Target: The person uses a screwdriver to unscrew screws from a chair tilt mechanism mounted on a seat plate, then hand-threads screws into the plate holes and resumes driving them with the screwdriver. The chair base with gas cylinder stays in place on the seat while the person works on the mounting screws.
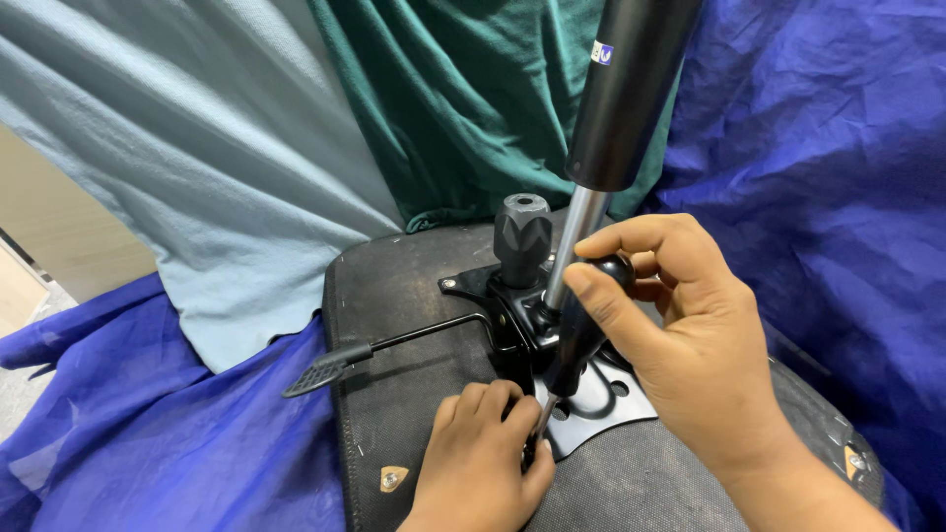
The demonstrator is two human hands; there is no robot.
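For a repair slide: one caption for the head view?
Right hand holds a screwdriver upright; left hand steadies its tip at the chair mechanism plate.

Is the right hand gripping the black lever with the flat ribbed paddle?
No, the right hand grips a black-handled screwdriver, while the black lever with the flat ribbed paddle lies untouched at left.
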